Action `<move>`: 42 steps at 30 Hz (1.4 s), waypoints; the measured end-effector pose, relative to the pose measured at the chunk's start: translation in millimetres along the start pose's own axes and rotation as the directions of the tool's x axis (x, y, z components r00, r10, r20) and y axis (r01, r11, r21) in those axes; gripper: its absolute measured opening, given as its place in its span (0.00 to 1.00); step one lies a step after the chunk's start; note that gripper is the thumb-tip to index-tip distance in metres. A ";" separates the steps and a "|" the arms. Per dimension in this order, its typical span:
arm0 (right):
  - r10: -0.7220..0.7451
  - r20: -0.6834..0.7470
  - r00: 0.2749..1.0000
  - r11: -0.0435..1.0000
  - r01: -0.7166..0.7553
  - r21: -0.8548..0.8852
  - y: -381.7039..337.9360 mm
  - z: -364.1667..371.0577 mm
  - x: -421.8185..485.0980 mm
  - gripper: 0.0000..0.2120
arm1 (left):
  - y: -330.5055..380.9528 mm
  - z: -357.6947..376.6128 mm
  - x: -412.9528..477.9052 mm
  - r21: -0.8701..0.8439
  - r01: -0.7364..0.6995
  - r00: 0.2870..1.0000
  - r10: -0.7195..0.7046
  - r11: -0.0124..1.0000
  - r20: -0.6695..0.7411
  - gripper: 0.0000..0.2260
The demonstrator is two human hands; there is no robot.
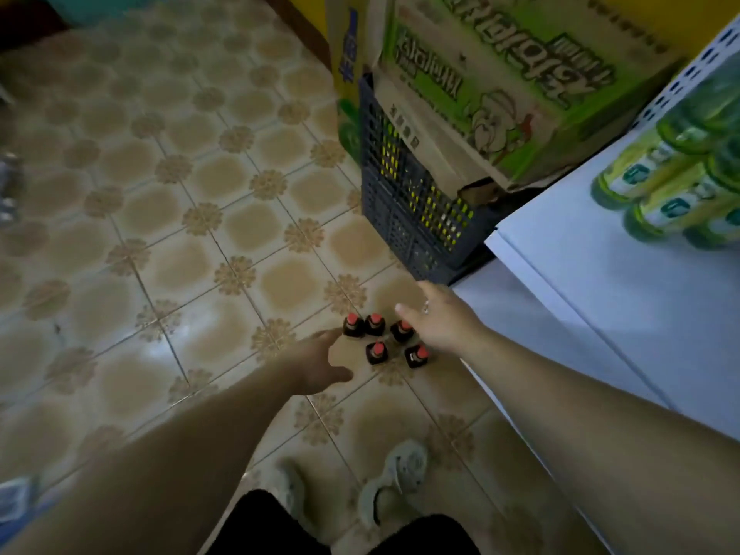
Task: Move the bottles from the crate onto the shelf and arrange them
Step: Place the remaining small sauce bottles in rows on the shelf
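Several small dark bottles with red caps [377, 351] stand upright in a cluster on the tiled floor. My left hand [316, 364] hangs just left of them, fingers spread, a fingertip close to the leftmost bottle [353, 326]. Just above the right side of the cluster, my right hand [440, 318] reaches down with straight fingers and holds nothing. A dark blue plastic crate [404, 202] stands farther back against the white shelf [600, 274]. Green bottles with yellow labels [664, 182] lie on the shelf at the right.
A green and white cardboard box [500, 86] rests on top of the crate. The shelf's lower white panel [532, 334] runs close along the right of the bottles. My feet in pale sandals [396, 478] stand just behind them. Open tiled floor stretches to the left.
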State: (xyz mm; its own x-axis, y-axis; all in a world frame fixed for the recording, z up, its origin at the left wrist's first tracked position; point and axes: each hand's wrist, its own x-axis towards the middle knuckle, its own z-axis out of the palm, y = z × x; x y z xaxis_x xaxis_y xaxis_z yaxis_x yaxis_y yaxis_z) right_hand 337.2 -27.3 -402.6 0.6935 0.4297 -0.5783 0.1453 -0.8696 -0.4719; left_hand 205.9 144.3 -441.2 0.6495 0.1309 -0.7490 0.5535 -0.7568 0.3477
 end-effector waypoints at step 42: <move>0.198 -0.650 0.733 0.726 0.336 0.600 -139.2 -34.9 -84.2 0.11 | -5.7 -102.4 -55.6 -0.700 -0.523 0.733 0.676 0.487 -0.078 0.40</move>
State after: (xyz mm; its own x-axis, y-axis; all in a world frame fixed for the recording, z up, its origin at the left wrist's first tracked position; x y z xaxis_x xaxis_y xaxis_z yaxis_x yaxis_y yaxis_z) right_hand 283.2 49.1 -265.0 0.9963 -0.0150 -0.0848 -0.0848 -0.3413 -0.9361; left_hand 220.0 206.9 -343.8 0.8906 -0.3656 -0.2704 0.2949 0.0118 0.9555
